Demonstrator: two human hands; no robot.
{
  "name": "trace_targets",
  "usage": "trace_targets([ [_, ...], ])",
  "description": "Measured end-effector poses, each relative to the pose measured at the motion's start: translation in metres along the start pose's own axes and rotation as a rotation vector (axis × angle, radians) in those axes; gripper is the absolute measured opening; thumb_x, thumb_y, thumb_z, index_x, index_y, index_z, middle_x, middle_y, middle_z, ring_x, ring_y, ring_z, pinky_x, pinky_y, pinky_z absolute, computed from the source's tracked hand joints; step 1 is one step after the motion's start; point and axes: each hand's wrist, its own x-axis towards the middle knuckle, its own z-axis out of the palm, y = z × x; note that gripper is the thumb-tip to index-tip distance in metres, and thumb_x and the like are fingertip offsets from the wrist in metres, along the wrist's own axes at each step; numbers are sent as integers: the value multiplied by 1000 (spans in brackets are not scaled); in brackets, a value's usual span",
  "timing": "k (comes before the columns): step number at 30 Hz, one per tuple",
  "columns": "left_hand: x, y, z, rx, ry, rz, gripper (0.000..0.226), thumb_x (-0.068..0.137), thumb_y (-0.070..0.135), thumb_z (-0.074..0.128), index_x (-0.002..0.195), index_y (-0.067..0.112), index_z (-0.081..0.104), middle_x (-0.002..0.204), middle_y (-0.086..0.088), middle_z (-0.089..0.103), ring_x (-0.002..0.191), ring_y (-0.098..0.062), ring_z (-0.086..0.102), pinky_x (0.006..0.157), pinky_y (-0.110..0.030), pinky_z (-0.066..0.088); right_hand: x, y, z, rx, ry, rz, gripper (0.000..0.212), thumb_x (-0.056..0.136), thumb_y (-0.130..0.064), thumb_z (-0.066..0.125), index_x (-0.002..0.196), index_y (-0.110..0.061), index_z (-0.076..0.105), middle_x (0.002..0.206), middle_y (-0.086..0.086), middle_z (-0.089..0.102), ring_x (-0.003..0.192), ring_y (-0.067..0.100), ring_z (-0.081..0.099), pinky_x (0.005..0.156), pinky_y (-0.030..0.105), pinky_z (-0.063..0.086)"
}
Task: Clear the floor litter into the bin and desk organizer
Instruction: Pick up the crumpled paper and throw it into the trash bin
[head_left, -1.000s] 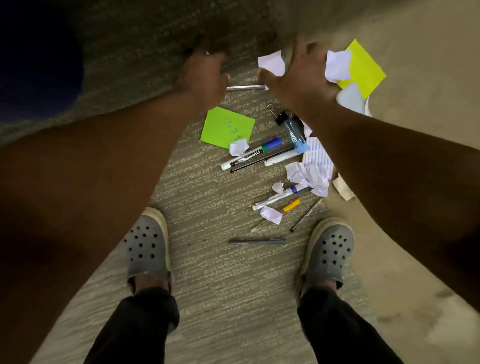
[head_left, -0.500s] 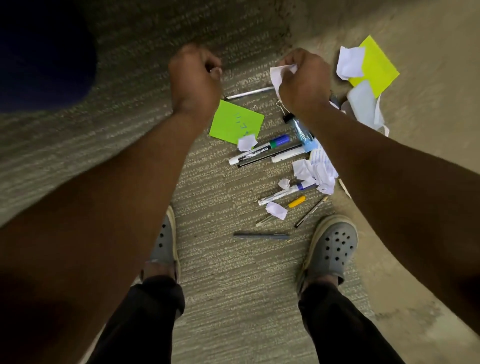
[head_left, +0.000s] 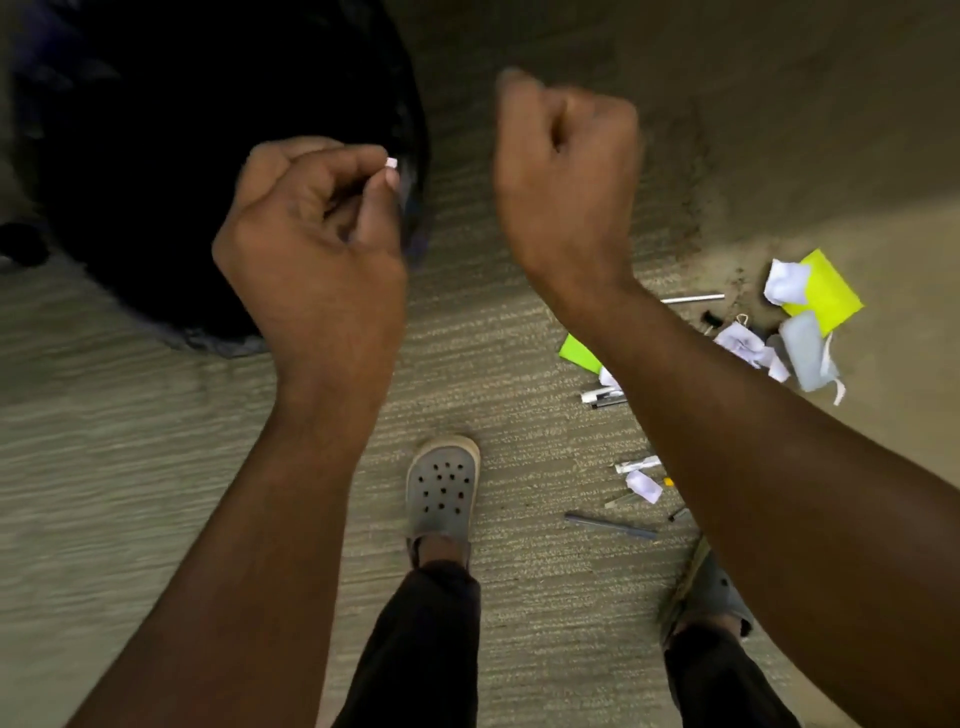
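Observation:
A black bin (head_left: 156, 171) with a dark liner fills the upper left. My left hand (head_left: 311, 249) hovers at its right rim, thumb and forefinger pinched on a tiny white paper scrap (head_left: 392, 163). To the right of the bin, my right hand (head_left: 566, 176) is raised in a closed fist; the white paper it grabbed is hidden inside. Litter lies on the carpet at right: a yellow note (head_left: 831, 296), crumpled white paper (head_left: 784, 283), a green note (head_left: 576, 353), markers (head_left: 602, 397), a silver pen (head_left: 693, 299) and a dark pen (head_left: 610, 525).
My left shoe (head_left: 441, 488) stands mid-frame and my right shoe (head_left: 711, 592) is partly hidden under my right forearm, close to the pens. Grey ribbed carpet (head_left: 156, 467) spreads to the left and below. No desk organizer is in view.
My view has swung left from the litter to the bin. Both hands lifted off the floor, the right closing on white paper and the left on a small scrap, and moved toward the bin.

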Motion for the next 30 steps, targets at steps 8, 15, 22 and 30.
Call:
trace_targets([
  [8, 54, -40, -56, 228, 23, -13, 20, 89, 22, 61, 100, 11, 73, 103, 0, 63, 82, 2, 60, 73, 0, 41, -2, -54, 85, -32, -119, -416, 44, 91, -13, 60, 53, -21, 42, 40, -9, 33, 32, 7, 33, 35, 25, 26],
  [15, 59, -80, -72, 377, -206, -89, 30, 93, 12, 46, 113, 11, 68, 114, -12, 66, 103, -24, 62, 84, -22, 43, -7, -49, 125, -500, -288, -285, 49, 84, -70, 44, 71, -23, 52, 53, -12, 51, 56, 2, 56, 52, 23, 44],
  [22, 27, -84, -67, 287, -166, 5, 38, 100, 20, 38, 132, 7, 53, 137, -7, 56, 127, -19, 51, 104, -23, 37, -29, -26, 100, -597, -248, -456, 52, 87, -63, 44, 106, -22, 69, 112, -8, 68, 112, 15, 57, 96, 36, 40],
  [30, -62, -47, -1, 104, -163, 299, 30, 98, 11, 48, 122, -3, 60, 133, -15, 57, 126, -26, 52, 110, -31, 38, -75, 68, -26, -504, -35, -244, 28, 94, -31, 53, 100, -8, 68, 112, 4, 68, 107, 23, 56, 92, 39, 43],
])
